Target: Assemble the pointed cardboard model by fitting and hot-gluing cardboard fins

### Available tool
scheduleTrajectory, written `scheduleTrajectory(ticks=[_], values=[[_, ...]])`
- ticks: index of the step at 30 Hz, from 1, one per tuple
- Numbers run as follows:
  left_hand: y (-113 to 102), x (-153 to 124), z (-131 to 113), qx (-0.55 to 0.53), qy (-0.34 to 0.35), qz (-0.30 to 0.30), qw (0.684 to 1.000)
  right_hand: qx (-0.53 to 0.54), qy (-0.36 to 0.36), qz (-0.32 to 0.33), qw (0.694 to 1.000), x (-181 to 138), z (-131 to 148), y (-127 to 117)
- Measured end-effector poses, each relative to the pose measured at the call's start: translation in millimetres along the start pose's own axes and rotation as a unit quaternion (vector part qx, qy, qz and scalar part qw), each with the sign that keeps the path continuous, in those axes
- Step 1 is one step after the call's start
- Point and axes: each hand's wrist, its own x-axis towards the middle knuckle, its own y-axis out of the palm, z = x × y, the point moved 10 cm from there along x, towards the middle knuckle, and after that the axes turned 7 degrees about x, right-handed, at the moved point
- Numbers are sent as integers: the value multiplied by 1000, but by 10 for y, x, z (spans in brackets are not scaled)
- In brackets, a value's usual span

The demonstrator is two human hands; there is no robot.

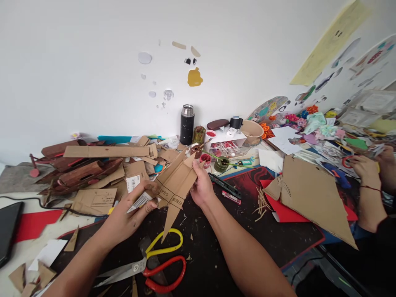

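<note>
Between my two hands is a folded piece of cardboard (181, 181) with printed lettering and a pointed flap hanging down. My left hand (136, 210) pinches its left side, where a white barcode label shows. The fingers of my right hand (201, 185) close on its right edge, thumb on top. Just below lies a pair of scissors (145, 267), blades apart, with one yellow and one red handle, resting on the dark mat (210, 243). A black utility knife (225, 185) lies right of my right hand.
Brown cardboard boat models (83, 173) and scraps crowd the left. Paint jars (221, 165), a black thermos (187, 128) and a beige bowl (252, 131) stand at the back. A large cardboard sheet (309, 194) lies right. Another person's hands (366, 169) hold scissors there.
</note>
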Motion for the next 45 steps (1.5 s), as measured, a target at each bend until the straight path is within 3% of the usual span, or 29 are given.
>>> scheduleTrajectory(ticks=[13,20,26,33,45], values=[[-69,-29,93,23,-5,-41,999,-8,30,34,999,-2,-63,78],[-5,-13,31,-12,-7,-6,1000,-15,35,42,998,-5,-65,89],[-38,-23,83,12,-21,-34,999,-22,38,47,998,-10,-68,98],[-49,53,-83,-9,-21,0,1000,-24,34,34,999,-10,-63,79],[-48,32,-50,-9,-24,-6,1000,-33,39,25,998,-24,-63,76]])
